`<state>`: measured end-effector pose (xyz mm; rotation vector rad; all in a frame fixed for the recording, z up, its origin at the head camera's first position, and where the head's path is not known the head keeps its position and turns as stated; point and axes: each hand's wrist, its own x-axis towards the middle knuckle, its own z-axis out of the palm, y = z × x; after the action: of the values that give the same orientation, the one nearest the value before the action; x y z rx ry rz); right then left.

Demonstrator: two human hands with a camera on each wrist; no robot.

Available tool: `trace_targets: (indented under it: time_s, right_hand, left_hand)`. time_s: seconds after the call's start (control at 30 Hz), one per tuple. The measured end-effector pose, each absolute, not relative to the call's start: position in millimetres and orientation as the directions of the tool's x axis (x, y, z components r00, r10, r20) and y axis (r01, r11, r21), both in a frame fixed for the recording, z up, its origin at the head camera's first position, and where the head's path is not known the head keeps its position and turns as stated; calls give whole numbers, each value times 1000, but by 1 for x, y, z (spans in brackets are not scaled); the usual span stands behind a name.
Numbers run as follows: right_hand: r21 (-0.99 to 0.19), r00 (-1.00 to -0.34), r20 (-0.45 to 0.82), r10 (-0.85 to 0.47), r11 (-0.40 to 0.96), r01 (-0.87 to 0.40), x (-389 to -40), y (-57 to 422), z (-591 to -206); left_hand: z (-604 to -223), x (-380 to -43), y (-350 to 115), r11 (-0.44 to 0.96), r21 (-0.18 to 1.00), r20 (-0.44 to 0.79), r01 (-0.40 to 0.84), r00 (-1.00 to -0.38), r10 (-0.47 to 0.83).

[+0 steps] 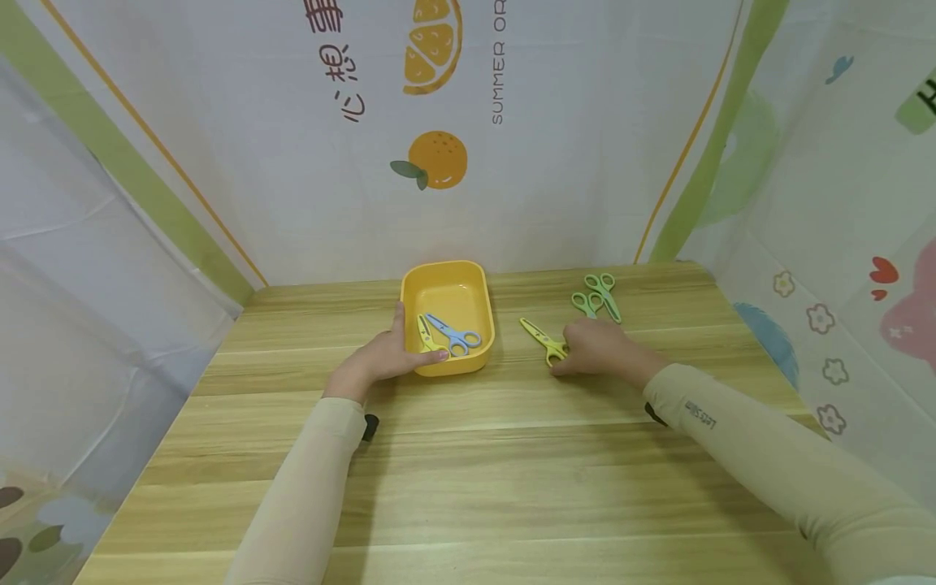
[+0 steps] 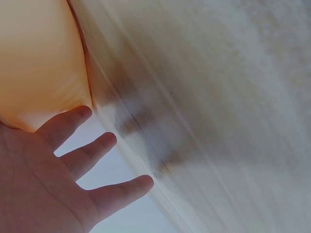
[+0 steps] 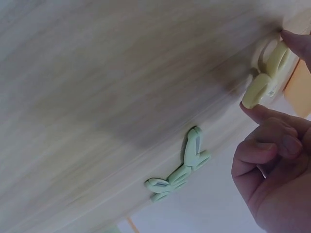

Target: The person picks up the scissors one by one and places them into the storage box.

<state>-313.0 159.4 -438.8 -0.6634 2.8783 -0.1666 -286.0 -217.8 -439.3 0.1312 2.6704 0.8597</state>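
Observation:
My left hand rests against the left and near sides of a yellow plastic box, its thumb across the near rim. In the left wrist view, the fingers are spread and straight beside the box wall. Inside the box lie blue scissors and yellow scissors. To the right, my right hand has thumb and index finger on the handles of another pair of yellow scissors, pinching them across the loops in the right wrist view. Their blades point away to the left on the table.
Two pairs of green scissors lie just beyond my right hand, one partly hidden by it. The wooden table ends at a printed white cloth hanging behind, with more cloth at both sides.

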Motion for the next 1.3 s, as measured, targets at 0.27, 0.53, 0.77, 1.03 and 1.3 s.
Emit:
trace_targets:
  time_s: [0.27,0.53,0.77,1.03,1.3]
  right_hand:
    - [-129,-892,-123,-435,898,-420,-312,156,-437]
    - [-166,-915,-100,-392,913,-373,-315,153,-433]
    - [-122,-919,-57,-390,916,-382,-317,146,-413]
    - [-120,-905,-27,-425,900,-419,-320,130,-392]
    - [-115,-899,9,-439,892,-437,-323,115,-373]
  left_hand:
    - [-440,-287,-217,810,587,-283,-13,-940,191]
    - [-440,-286,-216,804,595,-286,-16,-939,193]
    - [-441,-287,-216,801,599,-287,-14,-937,198]
    - [-442,-289,-218,813,582,-269,3,-943,196]
    - [-442,-289,-218,800,600,-249,23,-944,214]
